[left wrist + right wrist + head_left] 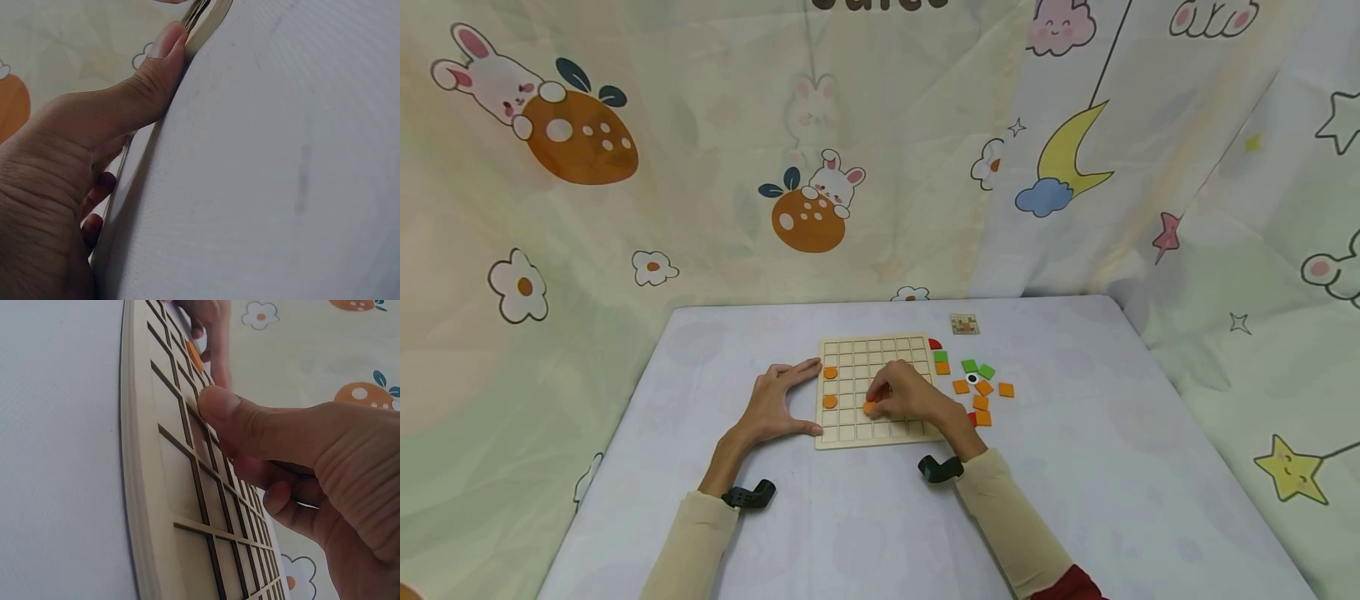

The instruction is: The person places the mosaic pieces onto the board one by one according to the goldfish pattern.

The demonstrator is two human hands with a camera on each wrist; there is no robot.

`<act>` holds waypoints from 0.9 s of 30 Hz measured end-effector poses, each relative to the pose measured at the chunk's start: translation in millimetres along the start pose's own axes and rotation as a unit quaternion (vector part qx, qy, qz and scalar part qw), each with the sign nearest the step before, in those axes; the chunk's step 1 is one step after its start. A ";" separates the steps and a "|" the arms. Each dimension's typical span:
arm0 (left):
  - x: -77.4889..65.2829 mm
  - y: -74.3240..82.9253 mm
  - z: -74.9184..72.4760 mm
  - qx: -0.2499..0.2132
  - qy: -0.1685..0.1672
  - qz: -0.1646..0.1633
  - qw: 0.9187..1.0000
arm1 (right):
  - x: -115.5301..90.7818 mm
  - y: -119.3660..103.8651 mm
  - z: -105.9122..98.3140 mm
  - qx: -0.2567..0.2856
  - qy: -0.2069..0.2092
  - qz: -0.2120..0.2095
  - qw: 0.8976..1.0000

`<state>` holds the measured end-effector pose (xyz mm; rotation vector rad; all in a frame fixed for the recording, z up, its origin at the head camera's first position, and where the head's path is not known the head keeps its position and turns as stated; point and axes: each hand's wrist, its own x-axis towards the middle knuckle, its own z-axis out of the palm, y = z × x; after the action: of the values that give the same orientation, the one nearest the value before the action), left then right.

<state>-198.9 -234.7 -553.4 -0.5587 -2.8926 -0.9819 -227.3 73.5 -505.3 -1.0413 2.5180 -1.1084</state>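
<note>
A pale wooden grid board (850, 435) lies on the table, divided into many square cells. Two orange round pieces, one upper (831, 372) and one lower (830, 402), sit in cells near its left side. My left hand (769, 406) touches the board's left edge, thumb and fingers spread wide along it. Over the middle of the grid, my right hand (904, 395) pinches an orange round piece (868, 408) between thumb and fingers, at the board's surface. In the right wrist view that piece is hidden behind the thumb (220, 405).
Right of the board lie loose orange squares (1006, 390), green squares (987, 372), a white disc with a black centre (972, 378) and a red piece (935, 343). A small patterned card (965, 324) lies near the table's back edge. Printed cloth (715, 150) hangs behind.
</note>
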 end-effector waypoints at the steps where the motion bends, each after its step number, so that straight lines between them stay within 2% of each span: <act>1: 0.0 0.2 0.0 0.001 0.000 0.000 1.000 | 0.3 -0.3 0.4 -0.004 0.000 -0.002 1.000; 10: 0.1 -0.3 -0.3 -0.001 0.001 0.001 1.000 | 5.0 -0.8 4.4 -0.018 -0.009 -0.020 1.000; 22: -0.2 -1.0 -0.3 0.003 0.000 0.003 1.000 | 9.8 -8.3 11.3 0.004 -0.024 -0.026 0.999; 27: -0.4 0.8 -1.3 0.000 0.001 0.003 1.000 | 12.7 -10.3 12.1 -0.012 -0.028 -0.034 0.999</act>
<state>-198.3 -235.0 -552.0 -0.5665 -2.8881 -0.9822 -225.9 53.2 -505.3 -1.1554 2.4748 -1.0551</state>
